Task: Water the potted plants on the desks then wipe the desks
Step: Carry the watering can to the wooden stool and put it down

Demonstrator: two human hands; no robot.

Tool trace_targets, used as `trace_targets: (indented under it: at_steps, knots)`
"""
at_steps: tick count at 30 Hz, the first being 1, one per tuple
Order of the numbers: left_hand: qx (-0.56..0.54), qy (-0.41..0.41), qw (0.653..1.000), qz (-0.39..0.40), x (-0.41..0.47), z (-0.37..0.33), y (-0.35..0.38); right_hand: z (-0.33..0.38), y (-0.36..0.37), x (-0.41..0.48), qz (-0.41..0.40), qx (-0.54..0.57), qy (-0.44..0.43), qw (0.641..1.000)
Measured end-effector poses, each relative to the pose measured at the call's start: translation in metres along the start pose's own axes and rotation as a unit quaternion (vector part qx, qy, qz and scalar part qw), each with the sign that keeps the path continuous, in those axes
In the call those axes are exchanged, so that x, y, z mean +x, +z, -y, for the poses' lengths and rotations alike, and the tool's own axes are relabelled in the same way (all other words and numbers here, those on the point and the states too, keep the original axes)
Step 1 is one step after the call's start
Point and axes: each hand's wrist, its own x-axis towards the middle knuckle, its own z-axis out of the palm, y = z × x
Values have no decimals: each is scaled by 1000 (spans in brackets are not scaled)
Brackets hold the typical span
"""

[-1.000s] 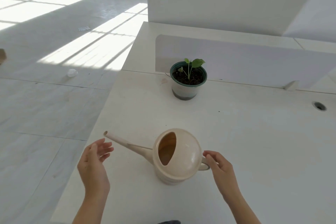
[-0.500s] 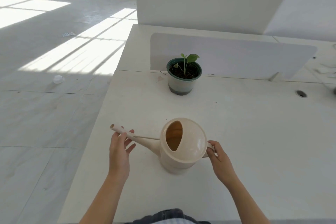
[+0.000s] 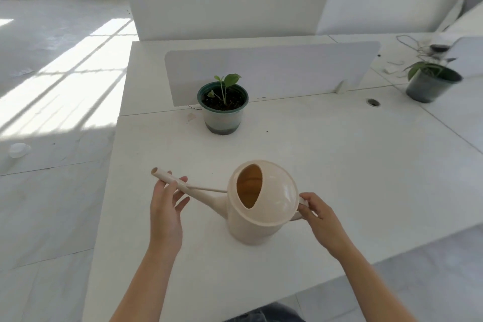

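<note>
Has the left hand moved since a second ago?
Yes. The left hand has come in from beside the spout tip to close around the spout of the watering can, which stands on the desk.

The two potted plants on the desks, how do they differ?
The near plant is a thin seedling with few small leaves; the far plant is fuller, its leaves hanging over the rim. The near plant's pot looks pale with a green rim; the far plant's pot is dark all over. Both stand upright on white desks.
</note>
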Motion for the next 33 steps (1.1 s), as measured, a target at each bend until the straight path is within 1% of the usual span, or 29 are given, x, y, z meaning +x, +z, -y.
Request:
trace_targets:
  at_steps: [4, 6, 8, 14, 19, 24, 28, 33]
  knots:
    - [12, -17, 997, 70, -4, -5, 26, -4, -22, -33, -59, 19, 23, 998]
    - [17, -34, 994, 107, -12, -2, 43, -9, -33, -54, -104, 28, 38, 993]
    - [23, -45, 990, 130, -19, 2, 54, -11, -41, -72, -130, 34, 50, 990]
    - [55, -92, 963, 249, -69, 17, 95, -32, -66, -160, -243, 45, 117, 962]
    - [76, -129, 924, 352, -133, 28, 114, -45, -71, -256, -343, 50, 145, 927]
    - [94, -156, 877, 444, -213, 38, 123, -53, -71, -358, -441, 63, 166, 880]
    - [125, -180, 837, 501, -279, 47, 118, -62, -64, -438, -487, 92, 201, 845]
    - [152, -200, 793, 555, -352, 61, 101, -71, -54, -519, -527, 89, 232, 813]
